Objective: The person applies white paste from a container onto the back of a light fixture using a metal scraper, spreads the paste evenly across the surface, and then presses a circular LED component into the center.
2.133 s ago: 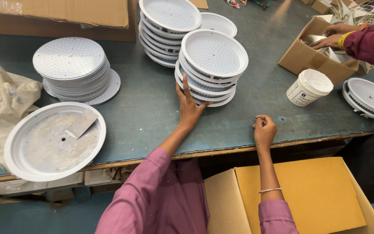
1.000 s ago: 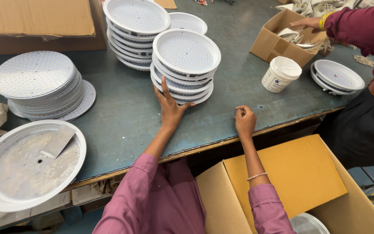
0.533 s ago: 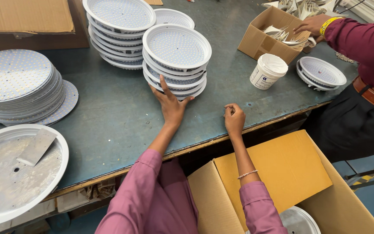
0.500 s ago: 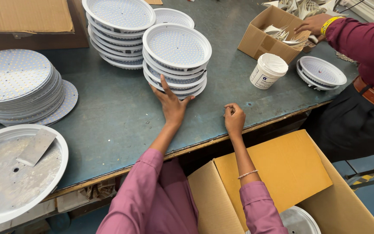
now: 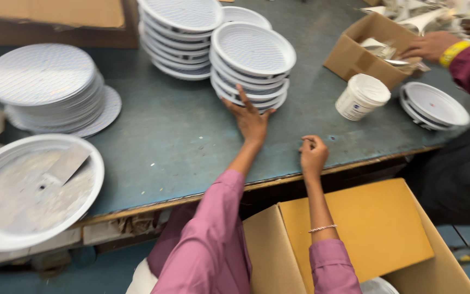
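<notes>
The near stack of white round dished plates [image 5: 253, 68] stands on the grey-green bench [image 5: 180, 136], at about twelve o'clock from the person's chest. The left hand [image 5: 251, 121] lies flat against the stack's lower front edge, fingers [image 5: 244, 97] spread and released, touching the bottom plates without gripping. At three o'clock from it, near the bench edge, the right hand [image 5: 313, 155] rests on the bench with its fingers curled into a loose fist, clasping nothing that can be seen. A taller second stack [image 5: 180, 32] stands just behind at eleven o'clock. A pile of flat perforated discs [image 5: 44, 87] sits at nine o'clock, a white tub [image 5: 362, 97] at two o'clock, and an open cardboard box [image 5: 354, 239] below the bench.
</notes>
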